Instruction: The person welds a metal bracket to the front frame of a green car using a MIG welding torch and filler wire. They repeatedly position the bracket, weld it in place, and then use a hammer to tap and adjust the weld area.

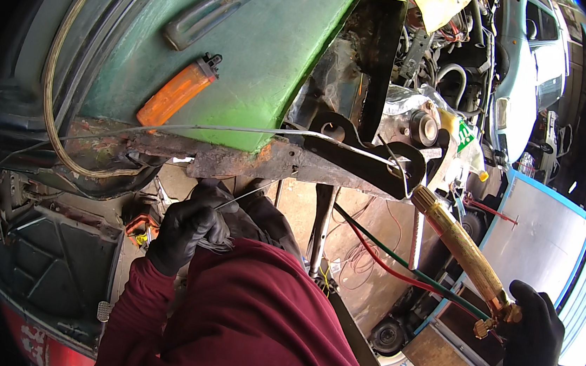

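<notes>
My left hand (188, 235), in a black glove, is closed round a thin metal wire (249, 194). The wire slants up toward the rusty edge of a green car panel (247, 73). A small grey bundle shows under the fingers, its kind unclear. On the right, my right hand (535, 344), also gloved in black, grips the valve end of a brass gas torch (463, 247). Red and green hoses (405, 268) run from it. Its narrow bent neck reaches a dark metal bracket (367, 148); no flame can be made out.
An orange lighter (178, 93) and a dark-handled tool (218, 10) lie on the green panel. A long thin rod (241, 130) crosses its lower edge. Engine parts (452, 64) fill the upper right, with a pale vehicle (529, 72) beyond. A metal-topped cabinet (539, 231) stands at right.
</notes>
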Tool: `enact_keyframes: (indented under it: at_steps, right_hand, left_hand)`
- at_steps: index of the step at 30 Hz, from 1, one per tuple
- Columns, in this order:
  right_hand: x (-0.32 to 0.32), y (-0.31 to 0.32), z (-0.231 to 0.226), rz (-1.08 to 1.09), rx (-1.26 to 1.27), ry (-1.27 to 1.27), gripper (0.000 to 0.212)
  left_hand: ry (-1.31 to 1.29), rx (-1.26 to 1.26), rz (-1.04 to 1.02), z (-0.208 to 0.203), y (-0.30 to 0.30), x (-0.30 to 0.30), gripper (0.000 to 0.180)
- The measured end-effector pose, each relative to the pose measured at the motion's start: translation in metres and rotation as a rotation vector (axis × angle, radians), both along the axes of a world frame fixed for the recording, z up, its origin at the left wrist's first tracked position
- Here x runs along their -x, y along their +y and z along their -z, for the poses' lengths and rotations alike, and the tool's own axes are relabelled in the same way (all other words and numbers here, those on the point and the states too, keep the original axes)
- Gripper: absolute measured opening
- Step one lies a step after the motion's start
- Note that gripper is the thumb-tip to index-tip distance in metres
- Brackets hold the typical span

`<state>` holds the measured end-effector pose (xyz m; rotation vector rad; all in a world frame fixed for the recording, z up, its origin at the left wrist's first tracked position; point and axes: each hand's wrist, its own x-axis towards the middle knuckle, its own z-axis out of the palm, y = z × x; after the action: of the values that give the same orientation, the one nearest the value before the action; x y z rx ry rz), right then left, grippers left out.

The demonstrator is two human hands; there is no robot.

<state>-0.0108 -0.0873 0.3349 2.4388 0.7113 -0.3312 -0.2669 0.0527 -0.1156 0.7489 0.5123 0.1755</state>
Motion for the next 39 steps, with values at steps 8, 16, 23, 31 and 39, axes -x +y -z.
enact_keyframes:
  at_steps: [8,16,23,31,39]
  right_hand:
    - [-0.0006,0.0005,-0.0021,-0.014,0.012,0.009,0.045]
    - [-0.0019,-0.001,-0.0017,-0.001,0.014,0.001,0.046]
    - [-0.0018,-0.0022,-0.0019,-0.006,0.004,0.003,0.049]
    - [-0.0003,-0.0003,0.0002,0.018,-0.007,0.001,0.053]
    - [-0.004,-0.0089,-0.0029,0.239,-0.075,0.03,0.054]
  left_hand:
    - [-0.011,-0.004,0.007,0.004,-0.0008,0.0021,0.063]
    - [-0.028,-0.01,-0.024,0.0065,-0.0038,0.0042,0.058]
    - [-0.035,-0.007,-0.018,0.0058,-0.0026,0.0031,0.057]
    - [-0.027,-0.013,-0.005,0.0084,-0.0029,0.0039,0.06]
    - [-0.004,0.02,-0.028,0.0034,-0.0003,0.0054,0.055]
